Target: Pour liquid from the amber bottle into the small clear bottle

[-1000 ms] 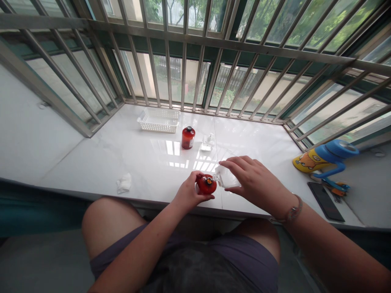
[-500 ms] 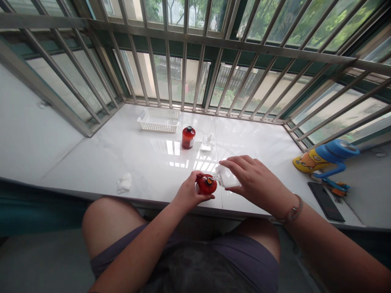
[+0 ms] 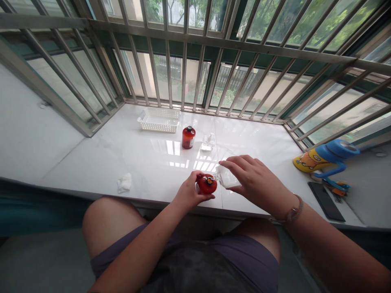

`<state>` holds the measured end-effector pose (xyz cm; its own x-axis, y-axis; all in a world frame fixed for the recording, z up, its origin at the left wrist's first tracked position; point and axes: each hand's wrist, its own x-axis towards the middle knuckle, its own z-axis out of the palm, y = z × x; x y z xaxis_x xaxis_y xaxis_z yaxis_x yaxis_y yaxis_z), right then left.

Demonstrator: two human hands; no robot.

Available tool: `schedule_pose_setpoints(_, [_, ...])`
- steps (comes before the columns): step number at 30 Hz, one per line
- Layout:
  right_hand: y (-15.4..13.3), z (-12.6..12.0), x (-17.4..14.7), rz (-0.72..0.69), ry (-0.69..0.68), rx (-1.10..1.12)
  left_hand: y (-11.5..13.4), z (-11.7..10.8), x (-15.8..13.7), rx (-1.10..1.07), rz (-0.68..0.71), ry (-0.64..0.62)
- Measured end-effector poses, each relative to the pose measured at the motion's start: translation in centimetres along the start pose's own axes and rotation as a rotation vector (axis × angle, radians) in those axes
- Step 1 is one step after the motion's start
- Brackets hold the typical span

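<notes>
A metal-barred window (image 3: 183, 36) rises behind the standing red bottle (image 3: 188, 138), and the white tabletop (image 3: 100, 158) spreads out beneath it. Well to the right of that bottle lies a yellow-and-blue flask (image 3: 330, 152), tilted toward the right-hand wall. The white perforated basket (image 3: 157, 125) sits beyond the bottle and to its left. On the near side of the bottle are both hands: the right hand (image 3: 258, 181), nearer and to its right, has its fingers gripping a clear bottle, while the left hand (image 3: 187, 194), straight toward the person from it, has its fingers wrapped round a second red bottle. A black phone (image 3: 326, 201) lies far right of the standing bottle and nearer the person, with an orange-and-blue object (image 3: 337, 187) just beside it. The clear bottle (image 3: 227, 177) is tipped, its neck at the dark mouth of the held red bottle (image 3: 207, 188); whether the two touch, I cannot tell. Near and left of the standing bottle lies a crumpled white tissue (image 3: 124, 183). Just right of it stands a small clear glass piece (image 3: 207, 142).
</notes>
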<state>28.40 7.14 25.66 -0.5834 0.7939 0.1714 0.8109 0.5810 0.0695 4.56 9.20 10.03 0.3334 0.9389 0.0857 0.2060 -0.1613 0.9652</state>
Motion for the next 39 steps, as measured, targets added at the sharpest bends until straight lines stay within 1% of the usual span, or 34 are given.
schedule_pose_setpoints(39, [-0.13, -0.30, -0.01, -0.009, -0.014, -0.040, -0.22, 0.16, -0.01, -0.026, 0.026, 0.000])
